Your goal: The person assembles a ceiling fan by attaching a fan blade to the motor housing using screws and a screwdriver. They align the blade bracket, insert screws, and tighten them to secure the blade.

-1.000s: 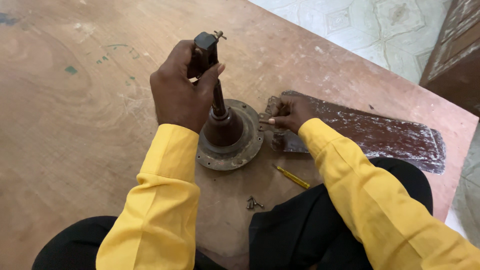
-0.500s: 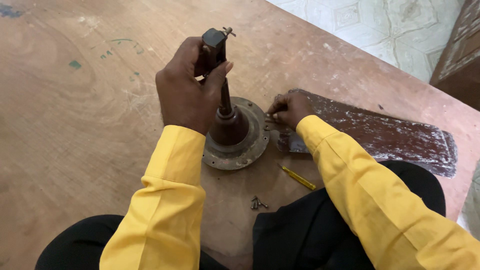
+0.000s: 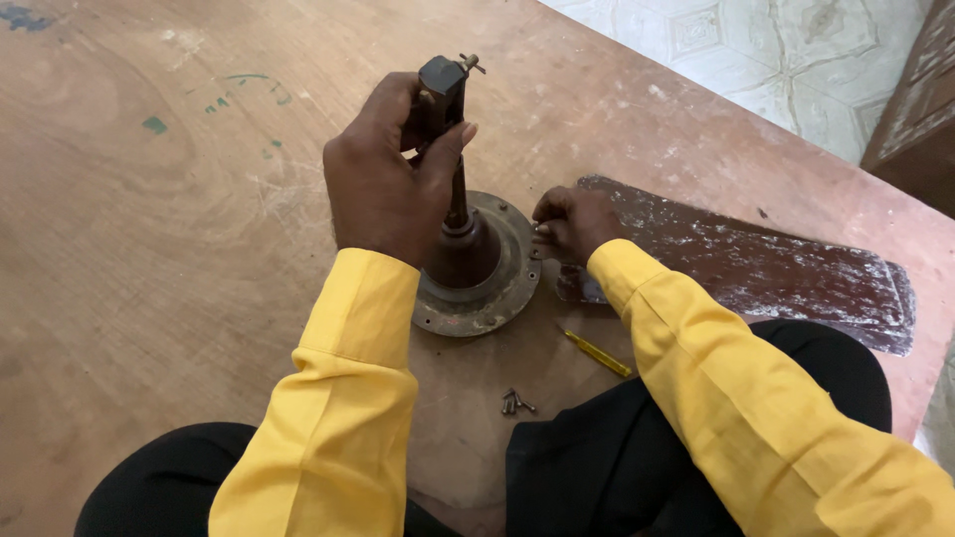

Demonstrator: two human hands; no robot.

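Observation:
A brown ceiling fan motor [image 3: 487,283] stands on the wooden board [image 3: 149,259], its downrod [image 3: 445,94] pointing up. My left hand [image 3: 383,184] is wrapped around the upper part of the downrod. My right hand [image 3: 569,223] pinches the bracket end of a worn dark fan blade [image 3: 756,264] right at the motor's rim. The blade lies flat and stretches off to the right. What the right fingertips hold besides the bracket is hidden.
A yellow-handled screwdriver [image 3: 597,351] lies on the board just in front of the motor. Several small dark screws [image 3: 514,403] sit near my knees. Pale tiled floor [image 3: 776,50] lies beyond the board's far edge, with dark wooden furniture [image 3: 920,99] at the right.
My right hand has drawn in closer to the motor rim with the blade's bracket. The view has shifted slightly; the left hand keeps its hold on the downrod.

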